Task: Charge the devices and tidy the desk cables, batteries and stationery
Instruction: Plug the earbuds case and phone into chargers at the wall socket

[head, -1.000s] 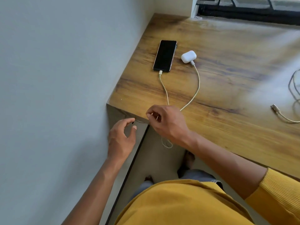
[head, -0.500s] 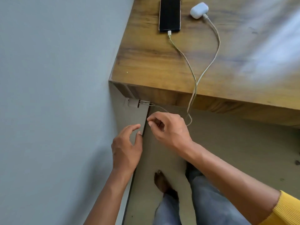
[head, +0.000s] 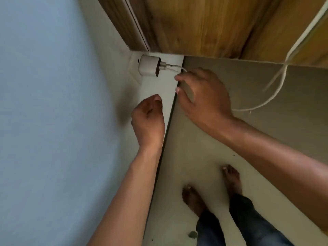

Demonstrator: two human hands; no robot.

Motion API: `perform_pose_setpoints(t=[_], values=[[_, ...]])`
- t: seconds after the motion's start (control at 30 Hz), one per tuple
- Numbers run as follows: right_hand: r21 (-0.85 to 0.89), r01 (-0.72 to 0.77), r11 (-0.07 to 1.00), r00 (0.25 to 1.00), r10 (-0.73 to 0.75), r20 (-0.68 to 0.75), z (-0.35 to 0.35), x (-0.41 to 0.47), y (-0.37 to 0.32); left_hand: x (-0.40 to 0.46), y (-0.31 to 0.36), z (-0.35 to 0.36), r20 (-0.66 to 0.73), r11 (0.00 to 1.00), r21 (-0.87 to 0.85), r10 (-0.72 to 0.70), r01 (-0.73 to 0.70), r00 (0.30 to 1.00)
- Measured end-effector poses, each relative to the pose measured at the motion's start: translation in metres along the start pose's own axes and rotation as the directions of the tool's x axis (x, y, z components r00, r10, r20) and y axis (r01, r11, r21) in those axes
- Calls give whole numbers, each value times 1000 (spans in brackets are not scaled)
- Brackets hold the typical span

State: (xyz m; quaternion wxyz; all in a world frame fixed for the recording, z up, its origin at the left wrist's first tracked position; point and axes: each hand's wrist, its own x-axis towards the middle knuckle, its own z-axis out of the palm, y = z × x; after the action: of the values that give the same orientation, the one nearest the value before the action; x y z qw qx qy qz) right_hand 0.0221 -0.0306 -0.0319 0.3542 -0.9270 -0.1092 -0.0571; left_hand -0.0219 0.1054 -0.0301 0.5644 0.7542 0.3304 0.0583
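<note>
Fingers (head: 181, 77) of right hand (head: 204, 96) touch cable (head: 177, 66) beside charger (head: 149, 68).

Bare forearms, bare feet (head: 192, 196), dark blue jeans (head: 248, 226)

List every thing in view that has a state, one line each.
White wall charger: plugged into the wall under the desk.
Two white cables: plugged into the charger, hanging slack.
Left hand: loosely curled, holding nothing.
Right hand: fingers spread at the cables; grip unclear.
</note>
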Motion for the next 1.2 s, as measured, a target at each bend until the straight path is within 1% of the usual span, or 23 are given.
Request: perform_pose_setpoints(t=[0.07, 0.17, 0.27, 0.33, 0.43, 0.6, 0.73, 0.93, 1.03, 1.13, 1.2], values=[[-65, 52, 997, 997, -56, -60, 20, 7, 9, 9, -5, 8, -10, 995, -94, -47, 45, 999], [-77, 78, 994, 981, -90, -174, 40, 23, 21, 20, -5, 21, 33, 971, -209, -110, 115, 993], [-70, 14, 997, 967, -31, -251, 52, 40, 26, 32, -2, 33, 180, 900, -337, -226, 276, 957], [-43, -33, 999, 967, 21, -255, 59, 54, 28, 37, -3, 39, 232, 861, -398, -239, 316, 943], [61, -45, 997, 974, 58, -219, 66, 72, 30, 42, -3, 46, 216, 843, -453, -213, 291, 953], [151, 23, 988, 983, 6, -184, 74, 84, 32, 52, -5, 54, 132, 841, -498, -170, 214, 977], [251, 36, 967, 983, 11, -183, 73, 89, 35, 54, -6, 58, 93, 838, -527, -111, 144, 989], [360, -2, 933, 988, 59, -145, 72, 89, 31, 58, -8, 53, 98, 830, -544, -88, 127, 991], [377, -24, 926, 989, 76, -124, 70, 89, 31, 58, -7, 53, 103, 830, -544, -77, 121, 992], [371, -7, 929, 993, 50, -106, 67, 90, 31, 59, -8, 55, 95, 835, -541, -62, 103, 994], [366, -29, 930, 997, 55, -61, 66, 91, 31, 60, -8, 57, 90, 841, -533, -54, 94, 994]])
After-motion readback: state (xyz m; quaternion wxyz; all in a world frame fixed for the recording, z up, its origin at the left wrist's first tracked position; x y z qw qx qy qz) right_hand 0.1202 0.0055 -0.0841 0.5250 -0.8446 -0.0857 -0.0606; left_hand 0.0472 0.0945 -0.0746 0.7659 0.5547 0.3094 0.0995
